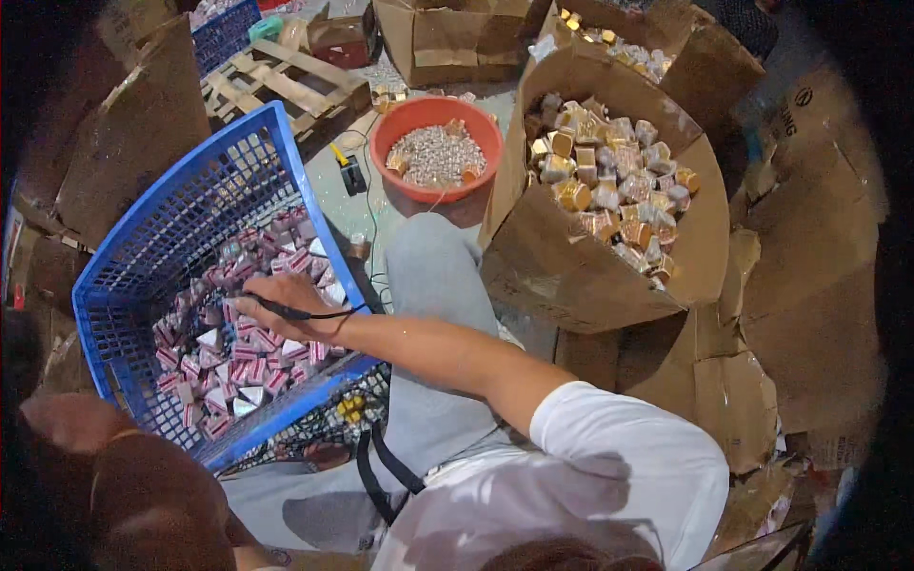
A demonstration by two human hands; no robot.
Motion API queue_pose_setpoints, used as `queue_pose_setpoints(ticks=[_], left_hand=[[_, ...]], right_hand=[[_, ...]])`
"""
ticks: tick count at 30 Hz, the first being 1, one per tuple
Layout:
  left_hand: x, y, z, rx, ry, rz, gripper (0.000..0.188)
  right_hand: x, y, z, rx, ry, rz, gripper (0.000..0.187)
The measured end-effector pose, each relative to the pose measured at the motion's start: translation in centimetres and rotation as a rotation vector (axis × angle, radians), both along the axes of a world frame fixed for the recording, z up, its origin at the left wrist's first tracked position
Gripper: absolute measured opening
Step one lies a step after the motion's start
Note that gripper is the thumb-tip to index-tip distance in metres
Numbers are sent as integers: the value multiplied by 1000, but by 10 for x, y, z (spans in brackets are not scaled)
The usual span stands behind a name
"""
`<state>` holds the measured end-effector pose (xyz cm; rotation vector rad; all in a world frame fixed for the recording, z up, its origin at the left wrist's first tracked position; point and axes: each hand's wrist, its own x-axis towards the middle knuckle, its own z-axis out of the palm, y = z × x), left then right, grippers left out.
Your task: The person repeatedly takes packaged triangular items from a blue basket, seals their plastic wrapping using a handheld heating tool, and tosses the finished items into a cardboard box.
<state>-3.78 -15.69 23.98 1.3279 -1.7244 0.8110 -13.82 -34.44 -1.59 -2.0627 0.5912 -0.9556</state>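
My right arm reaches across to the left, and my right hand [276,303] is over a blue plastic basket [276,133]. Between its thumb and fingers lies a slim black handle with a cord [293,312]; the tip is hard to make out. Under and around the hand are many small wedge-shaped pieces with pink, white and red stripes [248,366]. A dark, blurred shape at the lower left appears to be my left hand [81,423] and forearm, beside the basket's near corner. Its fingers do not show clearly.
A red-orange tub [386,133] of small silvery pieces stands ahead. To the right, a big cardboard box [581,271] holds gold and clear wrapped pieces. A wooden pallet [276,71], a black and yellow tool [350,171], and more cartons [457,43] lie beyond.
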Motion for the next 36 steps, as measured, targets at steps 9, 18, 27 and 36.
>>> queue_pose_setpoints(ticks=[9,18,27,36], left_hand=[[27,-86,-90,250,-360,-54,41],[296,62,-302,1266,262,805,45],[305,107,-363,1256,1319,455,27],[305,102,-365,1450,1274,558,27]], right_hand=[[-6,4,-3,105,51,46,41],[-28,-8,-8,138,5,-33,43],[-24,-7,-15,95,-43,-112,42],[-23,11,-42,5,20,-84,45]])
